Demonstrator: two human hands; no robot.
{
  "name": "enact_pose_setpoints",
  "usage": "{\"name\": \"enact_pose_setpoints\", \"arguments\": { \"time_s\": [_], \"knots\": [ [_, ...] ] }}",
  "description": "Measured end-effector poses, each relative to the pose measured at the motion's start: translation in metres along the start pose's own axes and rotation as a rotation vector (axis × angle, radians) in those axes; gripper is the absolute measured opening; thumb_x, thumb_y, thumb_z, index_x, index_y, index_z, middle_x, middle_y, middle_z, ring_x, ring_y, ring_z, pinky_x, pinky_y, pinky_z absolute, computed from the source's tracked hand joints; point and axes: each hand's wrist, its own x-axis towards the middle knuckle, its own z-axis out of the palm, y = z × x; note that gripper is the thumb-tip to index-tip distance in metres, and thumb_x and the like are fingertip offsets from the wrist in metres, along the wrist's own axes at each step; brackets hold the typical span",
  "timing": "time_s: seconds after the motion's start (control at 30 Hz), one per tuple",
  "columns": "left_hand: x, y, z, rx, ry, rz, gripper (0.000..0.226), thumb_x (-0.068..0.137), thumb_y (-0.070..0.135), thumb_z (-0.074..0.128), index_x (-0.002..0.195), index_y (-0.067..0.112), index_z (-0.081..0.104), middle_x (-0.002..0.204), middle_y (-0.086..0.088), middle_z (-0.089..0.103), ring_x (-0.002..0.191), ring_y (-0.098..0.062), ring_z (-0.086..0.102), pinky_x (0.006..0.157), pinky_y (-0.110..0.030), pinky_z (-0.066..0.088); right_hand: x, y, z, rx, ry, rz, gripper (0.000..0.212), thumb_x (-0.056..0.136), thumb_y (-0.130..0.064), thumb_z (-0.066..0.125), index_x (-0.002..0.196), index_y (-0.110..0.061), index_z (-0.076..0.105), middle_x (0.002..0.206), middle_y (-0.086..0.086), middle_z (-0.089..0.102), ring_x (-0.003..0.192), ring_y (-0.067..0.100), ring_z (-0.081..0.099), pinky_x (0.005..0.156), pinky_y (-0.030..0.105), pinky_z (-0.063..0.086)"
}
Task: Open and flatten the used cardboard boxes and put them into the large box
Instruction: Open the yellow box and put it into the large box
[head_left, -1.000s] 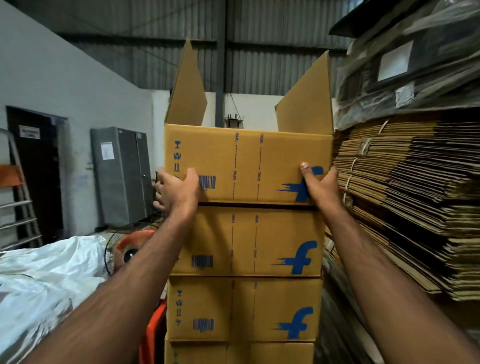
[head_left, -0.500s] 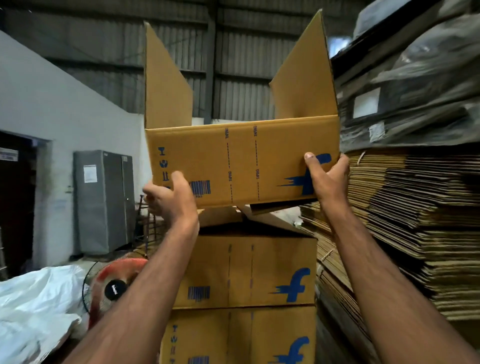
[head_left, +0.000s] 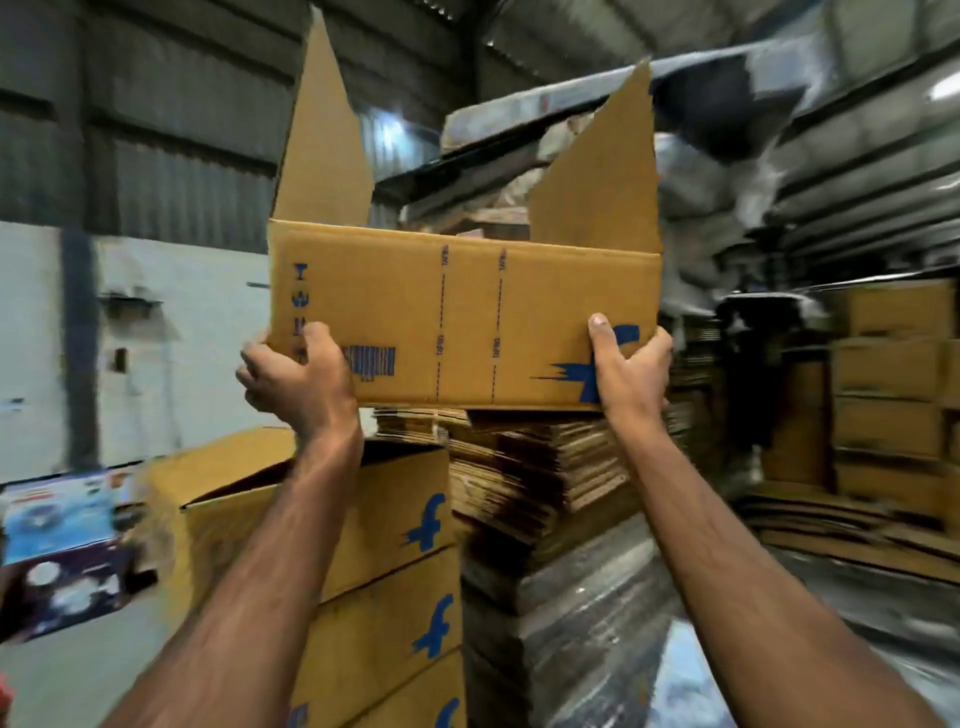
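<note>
I hold a brown cardboard box (head_left: 467, 317) with blue print up at head height, its two top flaps standing upright. My left hand (head_left: 296, 379) grips its lower left corner, fingers curled round the edge. My right hand (head_left: 628, 369) grips the lower right corner, thumb on the front face over the blue logo. Below and to the left stands a stack of the same boxes (head_left: 363, 545); the top one of these has its flaps open. The view is blurred by motion.
Piles of flattened cardboard sheets (head_left: 545, 478), partly wrapped in plastic, stand right behind the held box. More brown boxes (head_left: 888, 374) are stacked at the far right. A white wall (head_left: 171, 338) lies to the left, with a colourful printed box (head_left: 62, 551) low at the left edge.
The top box has been lifted clear of the stack and carried to the right. The view has swung right, showing more stacked boxes at the far right.
</note>
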Motion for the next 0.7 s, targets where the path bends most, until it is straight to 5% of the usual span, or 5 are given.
{"name": "enact_pose_setpoints", "arguments": {
  "time_s": [0.13, 0.23, 0.43, 0.57, 0.7],
  "knots": [
    [-0.047, 0.004, 0.019, -0.038, -0.177, -0.074, 0.061, 0.078, 0.038, 0.046, 0.129, 0.005, 0.048, 0.137, -0.015, 0.043, 0.126, -0.033, 0.038, 0.102, -0.045, 0.039, -0.006, -0.011, -0.081, -0.129, 0.154, 0.036, 0.083, 0.081, -0.069, 0.061, 0.139, -0.014, 0.039, 0.133, 0.004, 0.053, 0.123, 0.028, 0.051, 0.108, 0.054, 0.035],
    [-0.086, 0.004, 0.035, -0.071, -0.284, -0.127, 0.050, 0.087, 0.034, 0.050, 0.130, 0.010, 0.047, 0.136, -0.012, 0.042, 0.125, -0.029, 0.040, 0.103, -0.045, 0.039, -0.005, -0.018, -0.137, -0.194, 0.217, 0.038, 0.098, 0.067, -0.083, 0.055, 0.138, -0.018, 0.039, 0.130, 0.004, 0.054, 0.119, 0.028, 0.054, 0.104, 0.057, 0.040],
    [-0.175, 0.008, 0.063, -0.209, -0.489, -0.266, 0.040, 0.090, 0.027, 0.056, 0.126, 0.012, 0.047, 0.128, -0.004, 0.039, 0.116, -0.020, 0.047, 0.073, -0.023, 0.049, -0.003, -0.021, -0.243, -0.408, 0.369, 0.027, 0.088, 0.082, -0.071, 0.059, 0.143, -0.014, 0.032, 0.140, 0.008, 0.047, 0.129, 0.031, 0.044, 0.109, 0.058, 0.032],
    [-0.229, -0.012, 0.081, -0.233, -0.636, -0.416, 0.057, 0.070, 0.041, 0.051, 0.123, 0.019, 0.048, 0.129, -0.005, 0.040, 0.117, -0.026, 0.049, 0.092, -0.047, 0.054, -0.005, -0.011, -0.296, -0.532, 0.464, 0.082, 0.090, 0.083, -0.069, 0.059, 0.146, -0.013, 0.030, 0.145, 0.009, 0.045, 0.133, 0.033, 0.041, 0.112, 0.054, 0.028],
    [-0.280, -0.031, 0.088, -0.229, -0.686, -0.535, 0.062, 0.065, 0.036, 0.048, 0.123, 0.013, 0.050, 0.127, -0.009, 0.043, 0.112, -0.026, 0.053, 0.093, -0.043, 0.052, -0.006, 0.018, -0.337, -0.625, 0.490, 0.122, 0.090, 0.080, -0.068, 0.061, 0.144, -0.010, 0.033, 0.144, 0.011, 0.044, 0.131, 0.035, 0.041, 0.110, 0.055, 0.031]
  ]
}}
